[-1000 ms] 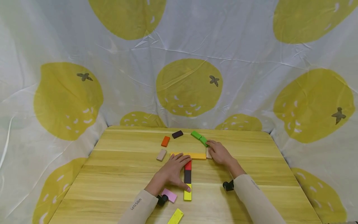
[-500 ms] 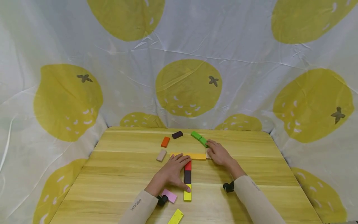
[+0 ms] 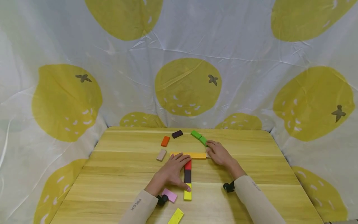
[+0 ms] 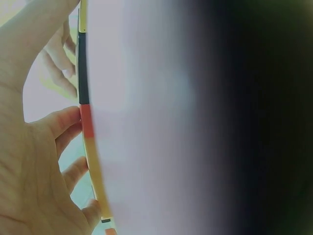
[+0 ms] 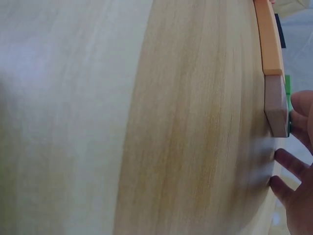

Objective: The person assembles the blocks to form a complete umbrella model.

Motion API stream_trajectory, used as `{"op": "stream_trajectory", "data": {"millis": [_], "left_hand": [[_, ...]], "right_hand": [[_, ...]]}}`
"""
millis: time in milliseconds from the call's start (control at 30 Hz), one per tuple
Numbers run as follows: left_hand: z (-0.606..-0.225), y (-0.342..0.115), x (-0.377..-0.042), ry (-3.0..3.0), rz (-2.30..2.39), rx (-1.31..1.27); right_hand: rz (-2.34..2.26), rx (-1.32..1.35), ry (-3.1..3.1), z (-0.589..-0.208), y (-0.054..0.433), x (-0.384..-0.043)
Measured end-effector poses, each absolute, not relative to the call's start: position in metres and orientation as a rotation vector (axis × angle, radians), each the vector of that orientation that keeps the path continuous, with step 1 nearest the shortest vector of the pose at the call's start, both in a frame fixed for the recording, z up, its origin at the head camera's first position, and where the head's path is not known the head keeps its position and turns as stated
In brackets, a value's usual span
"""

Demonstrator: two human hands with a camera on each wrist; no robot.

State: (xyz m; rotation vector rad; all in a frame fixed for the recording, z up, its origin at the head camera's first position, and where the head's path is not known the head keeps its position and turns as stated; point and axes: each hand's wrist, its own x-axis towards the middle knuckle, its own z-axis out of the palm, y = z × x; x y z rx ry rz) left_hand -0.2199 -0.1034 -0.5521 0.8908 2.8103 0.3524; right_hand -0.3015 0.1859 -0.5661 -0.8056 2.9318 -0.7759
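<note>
Overall, small oblong blocks lie across a pale yellow wood-grain table point(image 3: 112, 174) before a white cloth point(image 3: 246, 87) printed with yellow lemons. From the left, a pale beige oblong block point(image 3: 161, 155) lies alone, with an orange-red oblong block point(image 3: 165, 141) just beyond it. Nearer the viewer, a flat pink oblong block point(image 3: 171, 195) is partly hidden by a black device point(image 3: 163, 200) at the left wrist. Next comes the person's left hand point(image 3: 173, 171), spread wide, fingers over a row of two yellow-orange oblong blocks point(image 3: 197, 156) and thumb on a bright yellow oblong block point(image 3: 188, 196). Closest to the viewer is a second bright yellow block point(image 3: 176, 216); far back sits a dark oblong block point(image 3: 177, 134). From the row, a straight column runs toward the viewer: a red oblong block point(image 3: 188, 165), a black oblong block point(image 3: 187, 176), then the thumbed yellow one. Further right, two green oblong blocks point(image 3: 196, 134) slant end to end. A second beige block point(image 5: 276, 105) closes the row's right end; beside it is the person's right hand point(image 3: 221, 153), index fingertip at the nearer green block, lower fingers apart, though whether it pinches anything cannot be told
</note>
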Motion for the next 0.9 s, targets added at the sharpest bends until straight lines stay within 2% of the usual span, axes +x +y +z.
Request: {"op": "stream_trajectory", "data": {"millis": [900], "left_hand": [[-0.553,-0.106,-0.22,2.798,0.379,0.898]], "right_hand": [[-0.842,-0.77,2.918,-0.567,0.184,-0.293]]}}
